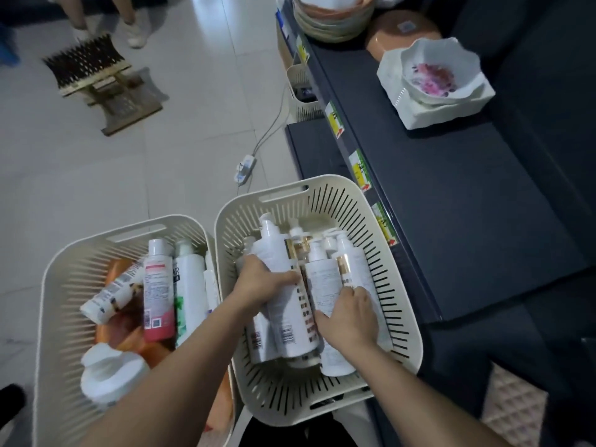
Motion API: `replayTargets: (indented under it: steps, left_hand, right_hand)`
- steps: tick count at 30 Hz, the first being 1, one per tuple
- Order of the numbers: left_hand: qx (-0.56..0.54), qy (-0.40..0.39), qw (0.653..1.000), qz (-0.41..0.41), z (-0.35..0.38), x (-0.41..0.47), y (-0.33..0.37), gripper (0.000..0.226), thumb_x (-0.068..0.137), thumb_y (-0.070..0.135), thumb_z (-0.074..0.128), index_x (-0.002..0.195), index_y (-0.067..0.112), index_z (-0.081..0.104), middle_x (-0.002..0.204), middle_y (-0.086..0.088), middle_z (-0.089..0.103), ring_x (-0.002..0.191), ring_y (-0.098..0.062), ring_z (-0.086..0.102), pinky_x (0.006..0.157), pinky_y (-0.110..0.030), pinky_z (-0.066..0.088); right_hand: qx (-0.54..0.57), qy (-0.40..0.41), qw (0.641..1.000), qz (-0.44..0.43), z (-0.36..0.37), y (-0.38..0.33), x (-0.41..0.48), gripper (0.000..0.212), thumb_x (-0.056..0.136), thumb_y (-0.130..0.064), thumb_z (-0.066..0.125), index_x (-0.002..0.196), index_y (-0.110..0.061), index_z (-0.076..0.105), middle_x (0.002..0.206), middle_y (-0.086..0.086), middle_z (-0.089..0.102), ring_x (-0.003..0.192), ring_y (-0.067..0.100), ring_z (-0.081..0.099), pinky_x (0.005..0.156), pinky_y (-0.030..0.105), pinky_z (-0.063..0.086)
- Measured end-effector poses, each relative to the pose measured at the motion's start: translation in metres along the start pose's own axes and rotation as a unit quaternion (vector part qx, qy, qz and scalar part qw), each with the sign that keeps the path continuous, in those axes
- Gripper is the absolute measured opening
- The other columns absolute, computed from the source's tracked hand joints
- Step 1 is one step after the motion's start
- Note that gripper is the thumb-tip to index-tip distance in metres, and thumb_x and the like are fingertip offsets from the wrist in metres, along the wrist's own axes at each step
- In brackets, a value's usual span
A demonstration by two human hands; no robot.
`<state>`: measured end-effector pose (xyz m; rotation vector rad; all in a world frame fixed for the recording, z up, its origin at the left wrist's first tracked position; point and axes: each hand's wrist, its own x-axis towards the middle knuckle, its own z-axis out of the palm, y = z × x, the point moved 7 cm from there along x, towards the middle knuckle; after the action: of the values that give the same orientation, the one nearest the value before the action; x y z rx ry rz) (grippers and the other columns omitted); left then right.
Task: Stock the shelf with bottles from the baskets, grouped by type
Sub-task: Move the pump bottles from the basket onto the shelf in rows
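The left hand (263, 282) was wrapped around a tall white pump bottle (290, 324), tilted above the others low in the centre of the frame. Just beside it, the right hand (350, 317) clasped a second white bottle (322, 279), thumb on one side and fingers over the other. Both bottles were in the right basket (342, 201). The left basket (74, 275), lower left, held mixed bottles, among them a pink bottle (158, 295). The dark shelf (451, 204) ran along the right, with white bowls (435, 75) on it at upper right.

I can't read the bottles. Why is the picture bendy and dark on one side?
Head view: wide lens bows the cream slotted plastic basket; the dark grey shelf top lies dim; the label on the white plastic pump bottle is blurred.
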<state>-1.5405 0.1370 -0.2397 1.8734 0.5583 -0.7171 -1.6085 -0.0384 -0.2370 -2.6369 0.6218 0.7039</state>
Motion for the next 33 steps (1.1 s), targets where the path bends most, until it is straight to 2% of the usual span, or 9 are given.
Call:
replayTargets:
  steps: [3, 7, 12, 18, 21, 23, 25, 29, 33]
  left_hand:
    - [-0.073, -0.078, 0.994, 0.021, -0.001, -0.010, -0.003, 0.035, 0.070, -0.005, 0.077, 0.101, 0.007, 0.064, 0.091, -0.008, 0.075, 0.084, -0.022, 0.073, 0.079, -0.045, 0.059]
    - [-0.124, -0.150, 0.981, 0.012, -0.005, -0.020, -0.009, 0.035, 0.073, -0.016, 0.070, 0.096, 0.010, 0.063, 0.087, -0.007, 0.076, 0.082, -0.023, 0.074, 0.061, -0.033, 0.058]
    - [-0.181, -0.221, 0.958, 0.026, -0.003, -0.026, -0.017, 0.059, 0.061, -0.012, 0.075, 0.116, -0.001, 0.057, 0.111, -0.026, 0.068, 0.104, -0.041, 0.066, 0.088, -0.055, 0.053]
    - [-0.206, -0.164, 0.965, 0.020, -0.001, -0.029, -0.021, 0.048, 0.061, 0.000, 0.076, 0.105, 0.016, 0.064, 0.101, -0.014, 0.074, 0.095, -0.032, 0.071, 0.083, -0.048, 0.056]
    - [-0.224, -0.115, 0.968, 0.000, 0.002, -0.030, -0.031, 0.062, 0.064, 0.021, 0.084, 0.120, 0.019, 0.056, 0.103, -0.007, 0.074, 0.095, -0.027, 0.071, 0.088, -0.051, 0.054]
    - [-0.251, -0.097, 0.963, -0.001, 0.002, -0.033, -0.036, 0.072, 0.060, 0.024, 0.085, 0.125, 0.019, 0.053, 0.107, -0.007, 0.073, 0.097, -0.028, 0.071, 0.090, -0.053, 0.053]
    - [-0.290, -0.103, 0.951, 0.010, 0.002, -0.038, -0.034, 0.067, 0.063, 0.018, 0.082, 0.125, 0.014, 0.055, 0.110, -0.013, 0.071, 0.100, -0.033, 0.069, 0.090, -0.053, 0.053]
    - [-0.372, -0.117, 0.920, 0.023, -0.006, -0.045, -0.026, 0.057, 0.058, 0.020, 0.080, 0.109, 0.005, 0.058, 0.106, -0.020, 0.067, 0.099, -0.040, 0.064, 0.091, -0.057, 0.051]
    - [-0.398, -0.097, 0.912, 0.008, -0.016, -0.051, -0.017, 0.030, 0.070, 0.029, 0.070, 0.093, 0.009, 0.065, 0.092, -0.015, 0.071, 0.092, -0.035, 0.066, 0.090, -0.056, 0.050]
  right_hand:
    - [0.046, 0.030, 0.997, 0.045, -0.003, 0.001, 0.004, 0.061, 0.087, -0.063, 0.049, 0.114, -0.010, 0.055, 0.118, 0.008, 0.054, 0.105, 0.022, 0.051, 0.084, 0.035, 0.044]
    - [0.044, 0.048, 0.997, 0.044, -0.004, -0.007, 0.017, 0.071, 0.081, -0.068, 0.058, 0.119, -0.009, 0.053, 0.122, 0.009, 0.052, 0.111, 0.024, 0.051, 0.084, 0.033, 0.045]
    - [-0.017, 0.080, 0.997, 0.004, -0.007, -0.021, 0.031, 0.083, 0.071, -0.072, 0.065, 0.122, -0.008, 0.051, 0.122, 0.010, 0.053, 0.113, 0.026, 0.051, 0.093, 0.037, 0.045]
    - [-0.052, 0.078, 0.995, 0.018, -0.013, -0.028, 0.041, 0.085, 0.061, -0.070, 0.075, 0.116, -0.008, 0.055, 0.119, 0.009, 0.057, 0.111, 0.026, 0.055, 0.095, 0.039, 0.046]
    - [0.021, 0.052, 0.998, 0.032, -0.016, -0.023, 0.036, 0.077, 0.058, -0.065, 0.080, 0.111, -0.012, 0.059, 0.112, 0.005, 0.061, 0.103, 0.023, 0.059, 0.084, 0.035, 0.051]
    - [0.101, 0.025, 0.993, 0.047, -0.019, -0.015, 0.030, 0.069, 0.057, -0.057, 0.084, 0.107, -0.016, 0.060, 0.104, 0.000, 0.062, 0.092, 0.020, 0.060, 0.072, 0.030, 0.049]
    - [0.194, -0.005, 0.979, 0.060, -0.018, -0.005, 0.022, 0.062, 0.059, -0.046, 0.086, 0.107, -0.019, 0.059, 0.100, -0.005, 0.063, 0.087, 0.016, 0.059, 0.068, 0.029, 0.046]
    - [0.395, -0.049, 0.915, 0.057, -0.010, 0.012, 0.005, 0.049, 0.061, -0.022, 0.087, 0.103, -0.027, 0.063, 0.097, -0.006, 0.072, 0.087, 0.016, 0.069, 0.081, 0.042, 0.057]
    - [0.502, -0.064, 0.861, 0.055, -0.023, 0.027, -0.005, 0.040, 0.075, -0.008, 0.077, 0.109, -0.024, 0.064, 0.096, -0.001, 0.074, 0.088, 0.019, 0.071, 0.071, 0.037, 0.055]
